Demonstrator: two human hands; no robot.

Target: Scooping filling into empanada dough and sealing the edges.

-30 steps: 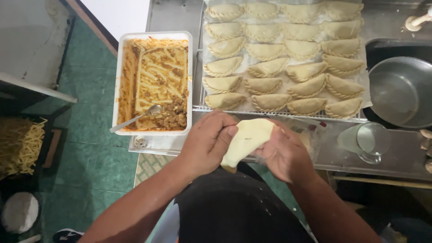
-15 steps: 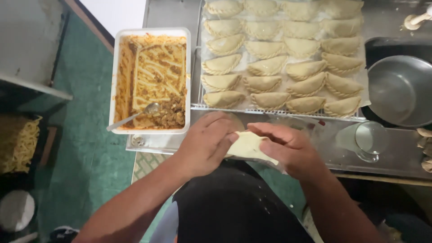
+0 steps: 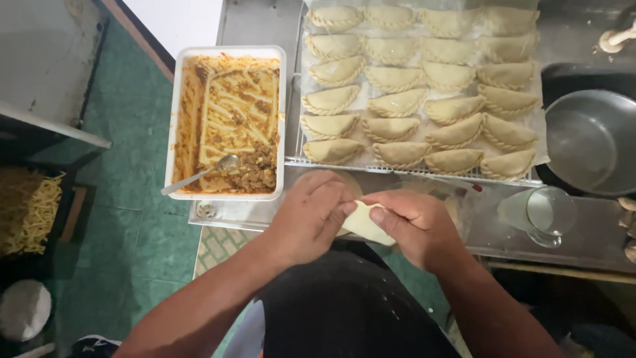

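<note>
My left hand [image 3: 311, 215] and my right hand [image 3: 414, 225] both pinch a folded piece of pale dough [image 3: 363, 224] between them, just below the counter edge. Fingers cover most of its rim. Above the hands lies a wire rack [image 3: 424, 174] lined with paper and filled with several crimped raw pastries [image 3: 397, 126] in rows. To the left stands a white tub [image 3: 182, 119] nearly emptied of reddish minced filling [image 3: 255, 174], with a metal spoon [image 3: 199, 176] resting in it.
A round dough disc [image 3: 344, 179] lies on the steel counter [image 3: 252, 26] behind my hands. A glass of water [image 3: 546, 212] stands right of them, a metal pot [image 3: 589, 142] farther right. Green floor tiles and a crate of yellow noodles [image 3: 30, 212] are at left.
The dough has come down from an upright, open-faced hold to a flatter one, and both hands have closed in over its edge.
</note>
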